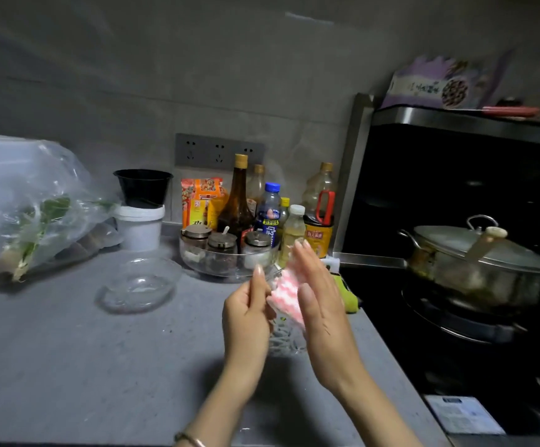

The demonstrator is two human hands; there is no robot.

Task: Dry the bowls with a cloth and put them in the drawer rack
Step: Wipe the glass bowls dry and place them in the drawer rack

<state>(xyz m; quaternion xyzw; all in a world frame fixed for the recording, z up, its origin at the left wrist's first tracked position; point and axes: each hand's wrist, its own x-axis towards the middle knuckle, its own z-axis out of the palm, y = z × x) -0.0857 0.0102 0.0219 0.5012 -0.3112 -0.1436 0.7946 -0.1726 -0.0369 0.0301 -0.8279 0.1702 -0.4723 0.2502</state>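
Wiping: rubbing the cloth [286,288] over the held bowl [286,338], just above the right part of the counter [100,366] and near the stove.
Left hand [249,304]: curling thumb and fingers round the clear bowl's near edge, probably bracing it against the rub. Blur is making the exact grip hard to read.
Right hand [320,304]: lying flat with fingers straight, pressing the cloth against the glass rather than gripping it, likely spreading the pressure over more surface.
Second bowl [139,283]: sitting upright on the counter, well apart to the left, apparently waiting its turn.
Drawer rack: not showing anywhere in view.
Risk: possibly slipping if the glass is wet; working low over the counter is keeping any drop short.
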